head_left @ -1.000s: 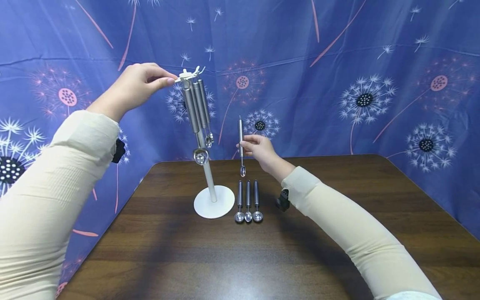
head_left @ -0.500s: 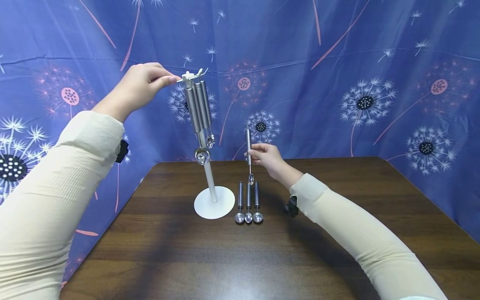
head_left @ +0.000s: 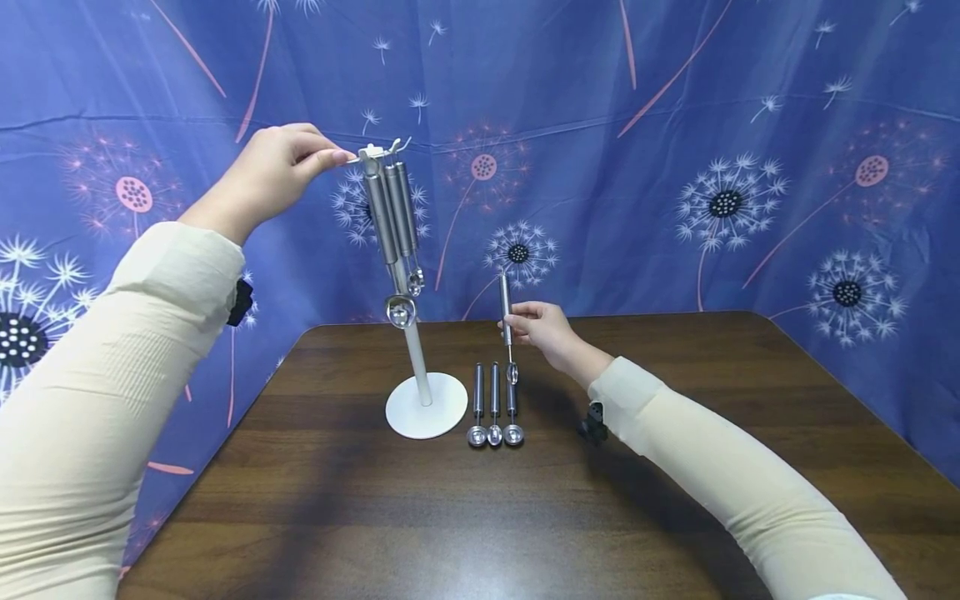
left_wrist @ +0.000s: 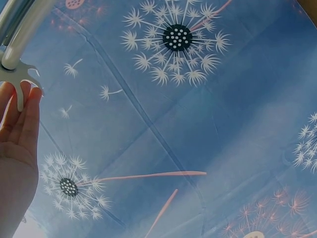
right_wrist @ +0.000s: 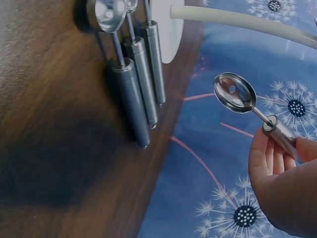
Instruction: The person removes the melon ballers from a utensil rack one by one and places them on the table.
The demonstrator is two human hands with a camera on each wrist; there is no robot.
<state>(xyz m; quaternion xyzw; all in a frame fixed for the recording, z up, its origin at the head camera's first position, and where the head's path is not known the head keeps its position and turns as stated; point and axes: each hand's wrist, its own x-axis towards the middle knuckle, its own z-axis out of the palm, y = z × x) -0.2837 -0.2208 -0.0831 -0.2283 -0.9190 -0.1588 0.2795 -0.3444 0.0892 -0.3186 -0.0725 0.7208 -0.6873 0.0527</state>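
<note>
My left hand [head_left: 277,171] pinches one arm of the hook top [head_left: 372,152] of a white stand [head_left: 416,358]. In the left wrist view, a white hook [left_wrist: 20,96] shows between its fingers. Several steel scoops [head_left: 386,208] hang from the stand by their handles, bowls down. My right hand [head_left: 553,333] holds a melon baller [head_left: 506,304] by its steel handle, upright with the bowl down. The right wrist view shows a small hole in its bowl [right_wrist: 227,94]. In the head view that bowl overlaps the handle of the rightmost of three scoops [head_left: 495,408] lying on the table.
The round white base [head_left: 405,417] of the stand is on the brown wooden table [head_left: 450,517], left of the three scoops in a row. A blue dandelion-print curtain [head_left: 600,150] hangs behind the table and along its left side.
My right hand has moved the melon baller right and down, away from the stand and toward the row of scoops. The left hand keeps its pinch on the stand.
</note>
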